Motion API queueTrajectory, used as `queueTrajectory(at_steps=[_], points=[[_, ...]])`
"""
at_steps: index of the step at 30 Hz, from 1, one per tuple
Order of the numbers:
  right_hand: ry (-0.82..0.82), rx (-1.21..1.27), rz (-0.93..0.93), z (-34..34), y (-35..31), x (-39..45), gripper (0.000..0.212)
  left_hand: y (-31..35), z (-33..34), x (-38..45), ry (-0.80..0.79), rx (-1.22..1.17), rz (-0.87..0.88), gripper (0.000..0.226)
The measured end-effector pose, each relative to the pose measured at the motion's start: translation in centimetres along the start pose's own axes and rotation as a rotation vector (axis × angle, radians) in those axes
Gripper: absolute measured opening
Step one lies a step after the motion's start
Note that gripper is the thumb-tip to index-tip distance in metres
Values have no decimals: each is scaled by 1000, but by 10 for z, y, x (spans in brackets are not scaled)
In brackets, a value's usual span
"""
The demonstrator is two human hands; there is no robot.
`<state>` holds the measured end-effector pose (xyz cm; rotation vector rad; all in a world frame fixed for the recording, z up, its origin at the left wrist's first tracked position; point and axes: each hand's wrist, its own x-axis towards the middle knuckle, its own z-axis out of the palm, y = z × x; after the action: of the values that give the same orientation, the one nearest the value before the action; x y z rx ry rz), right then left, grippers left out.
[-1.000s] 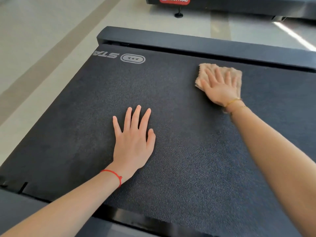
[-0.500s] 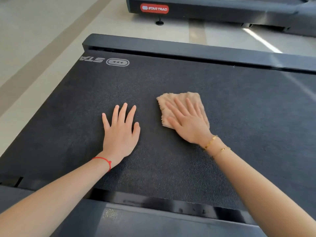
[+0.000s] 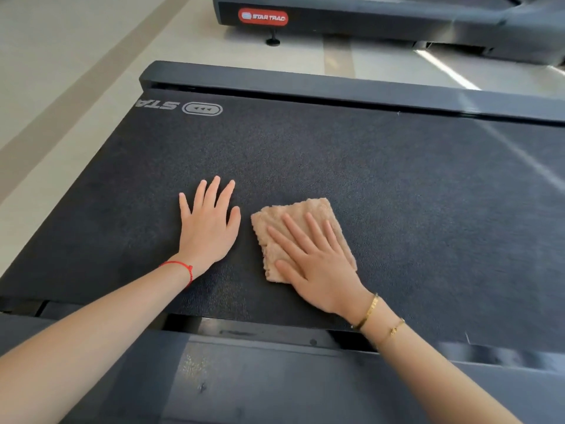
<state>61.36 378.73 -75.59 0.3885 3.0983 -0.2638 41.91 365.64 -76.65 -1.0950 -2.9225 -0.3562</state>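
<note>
pale beige floor [image 3: 61, 41] with a darker stripe [image 3: 76, 96]; grey treadmill [image 3: 397, 22] beyond, red badge [image 3: 263, 16].

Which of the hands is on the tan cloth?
The right hand, wearing gold bracelets, presses flat on the tan terry cloth; the left hand, with a red wrist string, rests on the bare black treadmill belt.

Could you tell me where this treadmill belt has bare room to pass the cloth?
The treadmill belt is bare right of the cloth and ahead of it, up to the frame bar. It is tight only between the left hand and the cloth under the right hand.
</note>
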Motion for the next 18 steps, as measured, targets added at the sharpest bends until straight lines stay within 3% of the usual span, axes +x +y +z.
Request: queueTrajectory(at_steps=[5, 8, 14, 18], points=[[30, 19, 237, -9, 51, -26, 58, -18, -6, -12, -9, -22, 24, 56], [-6, 2, 286, -11, 44, -29, 59, -29, -7, -21, -9, -16, 19, 57], [-49, 28, -48, 0, -28, -38, 58, -45, -7, -32, 0, -12, 21, 57], [-44, 54, -131, 3, -44, -23, 56, -60, -11, -40, 0, -4, 10, 56]])
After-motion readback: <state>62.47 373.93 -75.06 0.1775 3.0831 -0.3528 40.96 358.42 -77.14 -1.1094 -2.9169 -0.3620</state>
